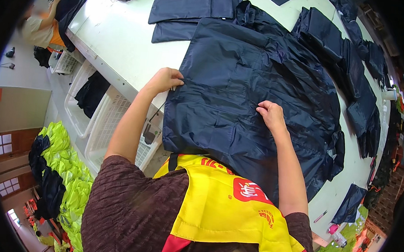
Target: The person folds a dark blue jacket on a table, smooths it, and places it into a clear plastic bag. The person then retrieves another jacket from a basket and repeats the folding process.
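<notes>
Wrinkled navy garment (219, 58) is laid straight edge leftward, long axis unclear; pinched by left hand (166, 80); right hand (272, 116) grip cannot be determined.

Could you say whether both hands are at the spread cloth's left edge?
No: the left hand is, the right hand farther right, over the cloth.

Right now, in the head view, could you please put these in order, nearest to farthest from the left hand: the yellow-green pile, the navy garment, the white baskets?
1. Navy garment: its left edge is at the left hand.
2. White baskets: lower, beside the table.
3. Yellow-green pile: farthest, at lower left.
</notes>
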`<state>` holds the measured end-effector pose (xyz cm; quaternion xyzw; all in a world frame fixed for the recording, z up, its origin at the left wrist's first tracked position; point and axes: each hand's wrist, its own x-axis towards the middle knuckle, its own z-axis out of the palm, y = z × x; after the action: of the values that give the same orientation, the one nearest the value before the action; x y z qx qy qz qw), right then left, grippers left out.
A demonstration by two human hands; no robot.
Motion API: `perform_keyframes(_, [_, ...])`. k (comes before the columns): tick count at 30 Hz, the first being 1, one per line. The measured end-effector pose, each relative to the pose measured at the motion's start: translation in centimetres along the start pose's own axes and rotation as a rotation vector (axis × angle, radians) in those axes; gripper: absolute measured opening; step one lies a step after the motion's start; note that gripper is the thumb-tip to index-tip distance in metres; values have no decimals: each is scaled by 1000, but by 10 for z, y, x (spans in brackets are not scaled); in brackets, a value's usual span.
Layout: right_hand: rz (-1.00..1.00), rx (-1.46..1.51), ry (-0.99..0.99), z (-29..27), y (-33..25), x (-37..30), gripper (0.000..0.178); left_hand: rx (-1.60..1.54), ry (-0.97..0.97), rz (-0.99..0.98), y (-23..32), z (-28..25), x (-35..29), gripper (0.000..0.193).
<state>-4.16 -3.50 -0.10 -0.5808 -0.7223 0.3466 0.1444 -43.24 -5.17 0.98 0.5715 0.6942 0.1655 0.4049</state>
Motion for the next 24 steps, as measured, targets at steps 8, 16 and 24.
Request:
perform_keyframes(8, [49,-212,18,0,-19,-1,15,-58,-73,-205,1,-5,21,17])
perform_keyframes(16, [276,-86,-246,-17,-12,30,17,53,-152,-372,7,-12,42,23])
perform_keyframes(24, [-121,125,44,-2,20,-1,23,93,-61,-361,-1,-7,36,31])
